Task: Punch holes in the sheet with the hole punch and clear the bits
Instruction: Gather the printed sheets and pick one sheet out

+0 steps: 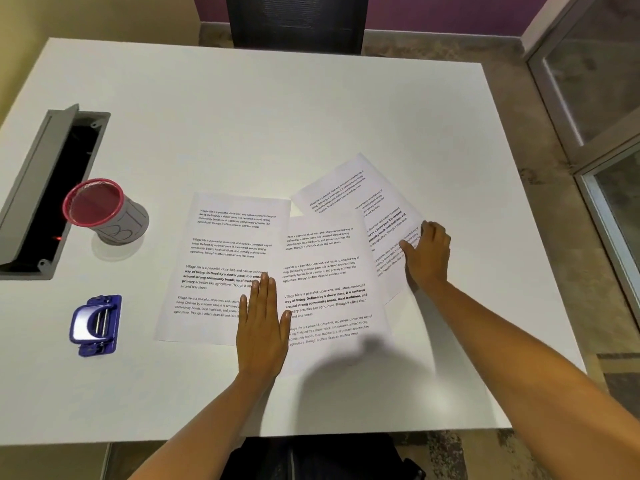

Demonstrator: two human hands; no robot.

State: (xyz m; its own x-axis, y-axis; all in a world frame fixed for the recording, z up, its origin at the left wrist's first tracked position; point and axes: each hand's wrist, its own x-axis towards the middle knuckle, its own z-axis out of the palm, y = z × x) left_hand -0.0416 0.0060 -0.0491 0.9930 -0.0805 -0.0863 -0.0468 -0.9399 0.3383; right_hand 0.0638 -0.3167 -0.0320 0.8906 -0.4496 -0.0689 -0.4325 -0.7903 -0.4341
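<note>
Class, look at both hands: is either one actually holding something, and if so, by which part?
Nothing is lifted. The left hand lies flat, pressing the left sheet and middle sheet. The right hand rests fingers on the right sheet near its right edge.

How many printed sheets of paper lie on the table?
3. The left sheet lies under the left hand, the middle sheet overlaps it, and the right sheet is tilted under the right hand. More could be hidden beneath.

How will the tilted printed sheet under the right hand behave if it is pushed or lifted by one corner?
The tilted sheet looks thin, so it would probably bend and droop when lifted by a corner. On the smooth white table it likely slides easily. The right hand presses on it with its fingers, which may drag it over the middle sheet.
</note>
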